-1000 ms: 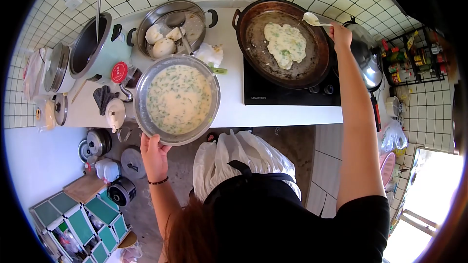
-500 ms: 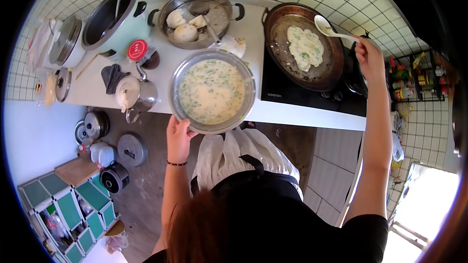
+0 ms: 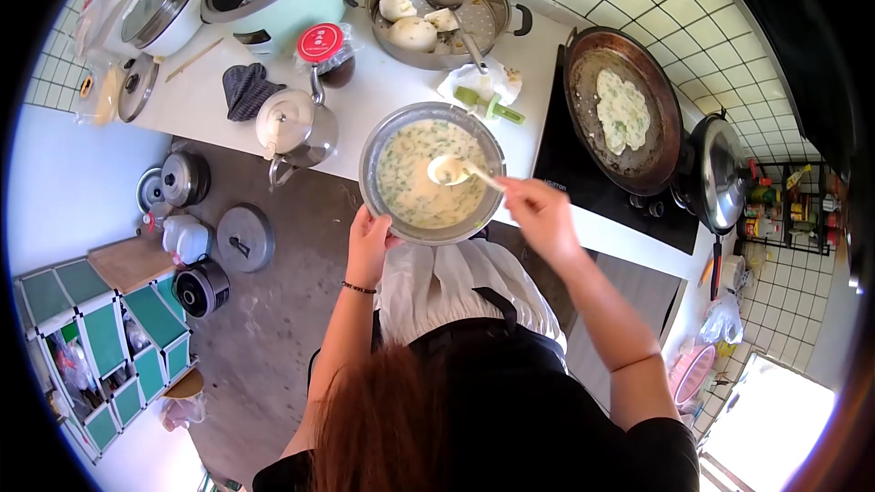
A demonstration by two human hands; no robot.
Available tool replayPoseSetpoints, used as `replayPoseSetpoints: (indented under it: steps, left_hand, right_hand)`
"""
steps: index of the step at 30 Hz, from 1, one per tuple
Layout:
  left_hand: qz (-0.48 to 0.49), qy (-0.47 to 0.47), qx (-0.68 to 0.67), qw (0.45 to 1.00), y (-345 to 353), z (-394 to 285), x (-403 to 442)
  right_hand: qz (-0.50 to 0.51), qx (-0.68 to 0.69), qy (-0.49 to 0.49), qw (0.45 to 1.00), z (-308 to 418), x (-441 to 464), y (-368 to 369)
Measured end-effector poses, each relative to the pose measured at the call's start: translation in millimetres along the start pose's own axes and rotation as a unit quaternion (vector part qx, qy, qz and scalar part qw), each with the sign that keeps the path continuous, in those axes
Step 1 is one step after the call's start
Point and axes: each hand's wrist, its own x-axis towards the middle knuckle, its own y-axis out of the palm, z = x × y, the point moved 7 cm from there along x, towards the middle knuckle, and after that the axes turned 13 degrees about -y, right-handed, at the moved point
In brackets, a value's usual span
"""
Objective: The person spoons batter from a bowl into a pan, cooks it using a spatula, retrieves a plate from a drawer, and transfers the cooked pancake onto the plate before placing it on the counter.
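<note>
My left hand (image 3: 369, 241) grips the near-left rim of a metal bowl (image 3: 368, 173), its fingers partly hidden beneath it. Pale batter with green flecks (image 3: 410, 196) fills much of the bowl. Closed round the handle of a white spoon (image 3: 447, 169), my right hand (image 3: 542, 214) is just right of the bowl, and the spoon's head is at the batter's surface. To the right, a batter pancake (image 3: 622, 111) lies in a wide brown frying pan (image 3: 670, 141) on the black cooktop (image 3: 583, 184).
Behind the bowl stands a steamer pan (image 3: 428, 55) with white buns and a utensil. A green-handled tool (image 3: 492, 107) lies beside the bowl. Leftward are a metal kettle (image 3: 310, 137), a red-lidded jar (image 3: 324, 46) and a pale green pot (image 3: 314, 5). A lidded pan (image 3: 720, 178) stands right of the frying pan.
My right hand has brought the spoon left from over the frying pan to the bowl. The left hand still holds the bowl. The camera view has shifted.
</note>
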Motion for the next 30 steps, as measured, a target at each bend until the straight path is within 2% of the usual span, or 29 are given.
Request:
replayPoseSetpoints:
  steps: [2, 8, 15, 21, 30]
  left_hand:
    - [-0.005, 0.004, -0.005, 1.000, -10.6, 2.3, 3.1]
    - [-0.023, 0.005, -0.038, 0.999, -34.7, 2.2, 28.3]
    - [-0.038, 0.021, -0.061, 0.997, -53.2, -2.4, 66.5]
    - [-0.041, 0.028, -0.050, 0.998, -60.2, -6.1, 96.3]
    - [-0.055, 0.038, -0.036, 0.997, -60.1, -8.5, 121.7]
  right_hand:
    - [0.042, -0.101, -0.105, 0.988, 9.4, -2.2, 30.7]
    - [0.087, -0.189, -0.229, 0.951, -18.0, -5.8, 93.5]
    - [0.099, -0.231, -0.213, 0.944, -46.7, 8.6, 116.1]
    - [0.197, -0.325, -0.141, 0.914, -78.3, 23.5, 124.9]
    - [0.178, -0.302, -0.096, 0.932, -103.3, 44.1, 117.5]
